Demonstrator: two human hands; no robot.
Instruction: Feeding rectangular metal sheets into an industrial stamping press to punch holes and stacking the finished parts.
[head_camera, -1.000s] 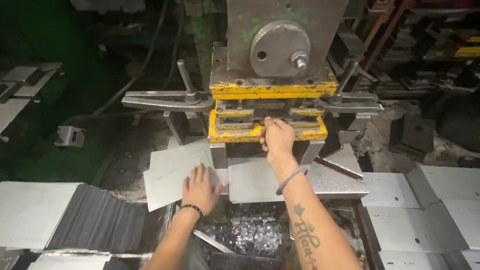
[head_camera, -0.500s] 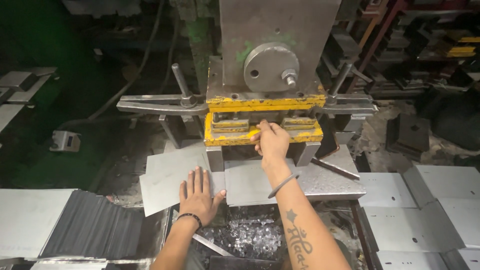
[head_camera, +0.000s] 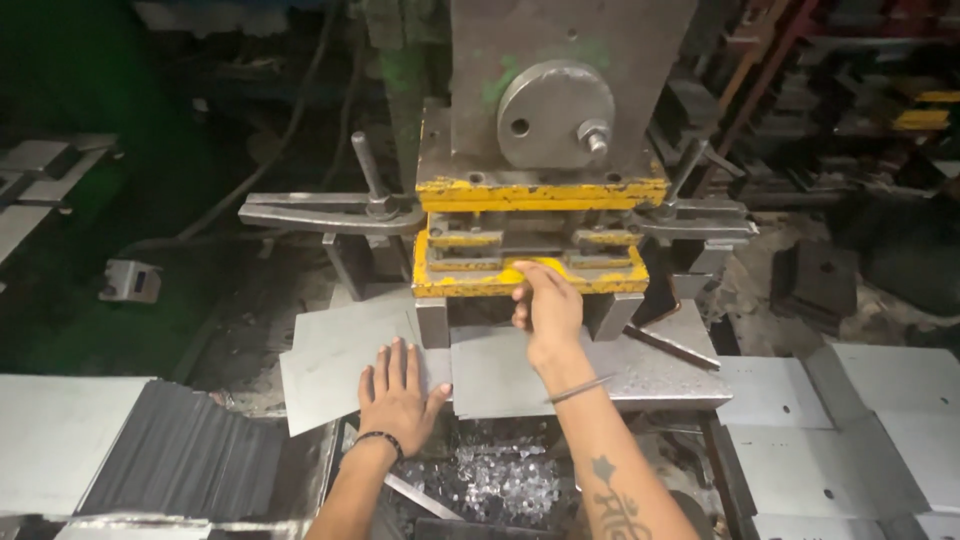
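My left hand (head_camera: 398, 392) lies flat, fingers spread, on a grey metal sheet (head_camera: 335, 362) that rests on the press bed at the left. My right hand (head_camera: 545, 308) reaches into the mouth of the yellow die (head_camera: 470, 280) of the press (head_camera: 560, 110), fingers curled at the slot; whether they pinch anything is hidden. A second flat sheet (head_camera: 495, 372) lies under my right wrist, in front of the die.
A stack of dark thin sheets (head_camera: 180, 460) lies at the lower left. Cut grey blanks (head_camera: 850, 430) are piled at the right. Shiny metal scrap (head_camera: 500, 485) fills a bin below the press. A long lever arm (head_camera: 320, 212) sticks out left of the die.
My left hand has slid slightly toward me on the sheet. My right hand stays at the die slot. The view has shifted a little.
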